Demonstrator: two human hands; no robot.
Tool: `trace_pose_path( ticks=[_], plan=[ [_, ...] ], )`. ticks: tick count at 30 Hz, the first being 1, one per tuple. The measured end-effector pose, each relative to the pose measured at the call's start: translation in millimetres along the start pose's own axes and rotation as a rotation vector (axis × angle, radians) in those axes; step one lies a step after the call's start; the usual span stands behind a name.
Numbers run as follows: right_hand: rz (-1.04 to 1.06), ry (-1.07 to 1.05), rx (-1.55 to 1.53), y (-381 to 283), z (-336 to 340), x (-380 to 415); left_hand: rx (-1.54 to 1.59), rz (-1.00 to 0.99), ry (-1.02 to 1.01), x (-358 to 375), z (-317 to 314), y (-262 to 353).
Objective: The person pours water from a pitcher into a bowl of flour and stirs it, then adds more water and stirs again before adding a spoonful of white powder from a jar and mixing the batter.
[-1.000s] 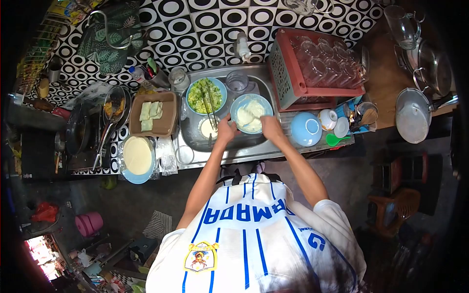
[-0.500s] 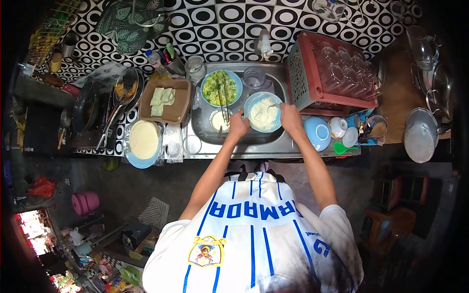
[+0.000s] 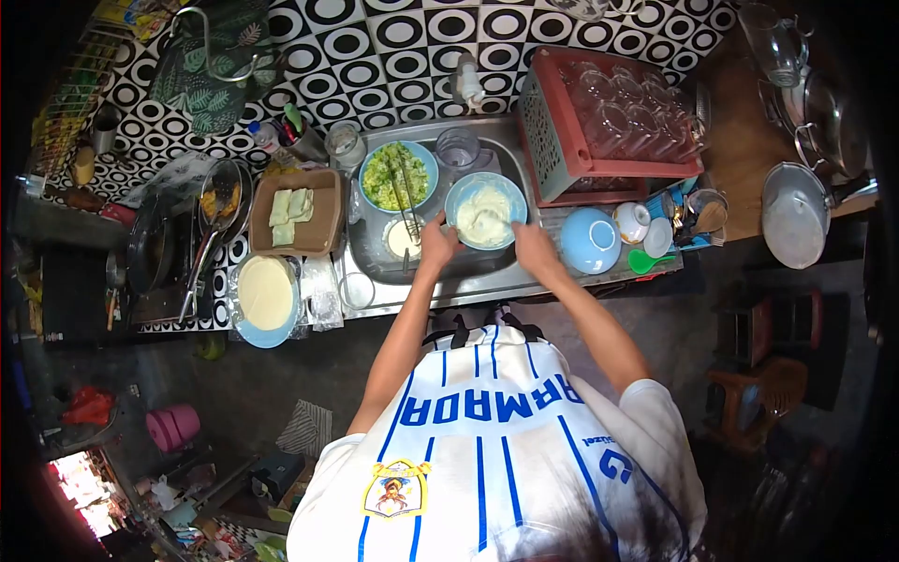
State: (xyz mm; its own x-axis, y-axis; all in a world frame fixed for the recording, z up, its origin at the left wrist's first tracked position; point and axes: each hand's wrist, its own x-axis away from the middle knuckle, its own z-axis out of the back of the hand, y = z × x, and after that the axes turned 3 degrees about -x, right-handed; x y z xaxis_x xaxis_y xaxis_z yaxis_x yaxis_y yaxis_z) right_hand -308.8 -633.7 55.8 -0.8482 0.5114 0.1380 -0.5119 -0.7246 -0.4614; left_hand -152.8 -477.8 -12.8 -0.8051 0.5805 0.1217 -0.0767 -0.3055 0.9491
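A light blue bowl (image 3: 452, 194) of thick white batter (image 3: 489, 208) stands over the sink. My left hand (image 3: 437, 245) is closed on its left rim. At the lower right rim, my right hand (image 3: 535, 249) is closed round what looks like a spoon, its end in the batter; the fingers hide most of the handle. Left of this bowl is another blue bowl (image 3: 434, 169) with chopped green vegetables (image 3: 382, 178). Metal tongs (image 3: 405, 192) lie across it. Below them, near my left hand, sits a small container of white liquid (image 3: 401, 242).
A brown basket (image 3: 318, 239) holds folded pale wraps (image 3: 290, 217). A plate of thin pale sheets (image 3: 266, 292) is at the counter's front left. Right of the sink stand a red glass rack (image 3: 562, 112), an upturned blue bowl (image 3: 590, 241) and a green spoon (image 3: 644, 262).
The view has turned and shifted, so the counter appears farther left. My right hand and the spoon have moved along the bowl's rim toward its lower right, stirring the batter.
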Motion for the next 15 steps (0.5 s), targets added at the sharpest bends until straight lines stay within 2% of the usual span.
trace_pose_path(
  ticks=[1,2,5,6,8,10,13,14,15],
  plan=[
    [-0.012,0.031,-0.003,6,7,-13,0.004,-0.034,0.046,-1,-7,-13],
    [-0.059,0.047,0.008,-6,18,-21,0.065,0.03,0.004,9,0,20],
    [0.102,0.077,-0.085,-24,8,-10,0.011,0.031,-0.023,9,3,28],
    [0.114,0.0,-0.046,-15,-9,-3,0.016,0.037,-0.017,8,3,25],
    [0.082,0.097,-0.068,18,-25,-14,0.028,0.051,-0.009,7,1,18],
    [0.02,0.157,-0.091,22,-6,-28,0.004,0.073,-0.021,8,3,23],
    [0.064,0.25,-0.087,-5,6,-42,0.025,0.109,-0.035,14,5,39],
    [0.084,0.22,-0.087,-11,-3,-43,0.049,0.113,-0.042,13,5,38],
    [-0.008,0.202,-0.08,-25,-5,-31,0.075,0.118,-0.047,12,4,37]
  ],
)
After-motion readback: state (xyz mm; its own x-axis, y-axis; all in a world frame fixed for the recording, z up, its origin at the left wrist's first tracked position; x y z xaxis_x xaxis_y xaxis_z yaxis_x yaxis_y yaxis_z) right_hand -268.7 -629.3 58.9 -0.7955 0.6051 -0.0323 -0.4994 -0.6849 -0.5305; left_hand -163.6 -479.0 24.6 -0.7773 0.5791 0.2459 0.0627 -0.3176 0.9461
